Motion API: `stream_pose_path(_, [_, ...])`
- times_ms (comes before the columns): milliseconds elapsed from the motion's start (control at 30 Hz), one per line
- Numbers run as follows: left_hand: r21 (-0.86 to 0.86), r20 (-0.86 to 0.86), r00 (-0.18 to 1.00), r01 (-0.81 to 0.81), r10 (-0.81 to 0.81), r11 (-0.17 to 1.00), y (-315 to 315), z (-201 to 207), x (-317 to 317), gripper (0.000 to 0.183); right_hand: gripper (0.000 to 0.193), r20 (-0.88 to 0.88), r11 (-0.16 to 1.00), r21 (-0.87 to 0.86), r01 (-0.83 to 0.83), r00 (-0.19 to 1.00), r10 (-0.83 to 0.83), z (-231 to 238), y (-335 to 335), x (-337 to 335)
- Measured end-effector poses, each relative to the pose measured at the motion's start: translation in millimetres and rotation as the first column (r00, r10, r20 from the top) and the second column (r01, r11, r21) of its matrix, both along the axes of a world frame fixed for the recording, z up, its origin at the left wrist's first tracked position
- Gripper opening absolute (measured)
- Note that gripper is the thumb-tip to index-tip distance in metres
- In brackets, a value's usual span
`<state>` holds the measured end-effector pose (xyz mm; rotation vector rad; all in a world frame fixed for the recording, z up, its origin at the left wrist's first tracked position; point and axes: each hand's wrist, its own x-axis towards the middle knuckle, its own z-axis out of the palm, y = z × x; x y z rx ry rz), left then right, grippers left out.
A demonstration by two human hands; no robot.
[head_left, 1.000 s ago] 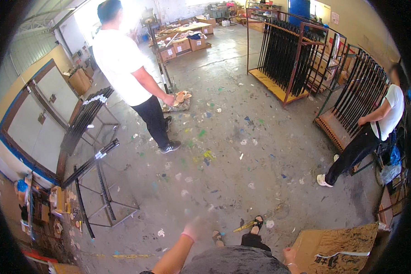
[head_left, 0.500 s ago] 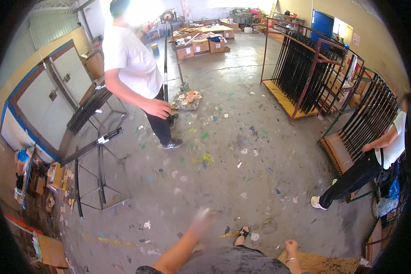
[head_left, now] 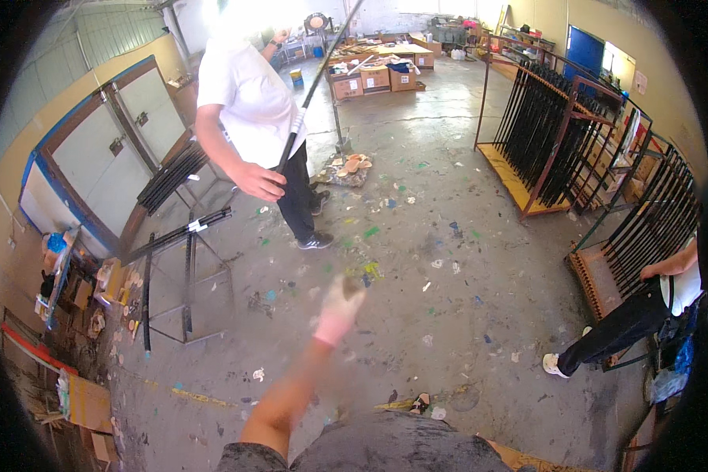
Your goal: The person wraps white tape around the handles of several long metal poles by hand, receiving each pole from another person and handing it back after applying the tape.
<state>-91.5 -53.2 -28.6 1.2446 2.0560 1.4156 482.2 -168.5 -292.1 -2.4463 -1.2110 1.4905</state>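
My left hand (head_left: pixel 341 307), in a white and pink glove, reaches forward over the floor at the middle. Motion smears its fingers, so whether it is open or closed does not show, and I can make out nothing held in it. My right hand is out of view. Ahead, a person in a white shirt (head_left: pixel 248 102) stands with a hand (head_left: pixel 259 182) lowered at the foot of a slanting black pole (head_left: pixel 315 86) with a pale band. My left hand is apart from the pole.
Black rods lie on metal stands (head_left: pixel 189 267) at left. On the right are a rack of black rods (head_left: pixel 527 126) and a second rod rack (head_left: pixel 645 228), with another person (head_left: pixel 661 283) beside it. Cardboard boxes (head_left: pixel 374 79) stand at the back. Paint spots mark the floor.
My left hand has swung forward and up from near my body. My right hand has dropped out of view. The person's pole has gone from nearly upright to slanting right.
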Motion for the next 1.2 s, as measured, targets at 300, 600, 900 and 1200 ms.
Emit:
stream_pose_path(300, [0.138,-0.696,0.677,-0.201,0.239,0.97,102,132,-151,0.083,0.009,-0.138,0.978,0.184,0.102,0.987,-0.077,-42,-6,1])
stream_pose_path(600, [-0.295,-0.541,0.777,0.182,-0.321,0.938,172,163,-157,0.047,0.022,-0.132,0.943,0.321,0.093,0.99,-0.053,33,-14,-44])
stream_pose_path(900, [0.398,0.598,0.187,0.776,-0.78,0.49,114,146,43,0.012,0.022,0.118,0.148,0.971,-0.185,0.919,0.375,350,168,-238])
stream_pose_path(1200, [0.369,0.545,0.363,0.706,-0.756,0.605,66,148,102,0.013,0.011,0.136,-0.021,0.99,-0.141,0.89,0.436,456,184,-324])
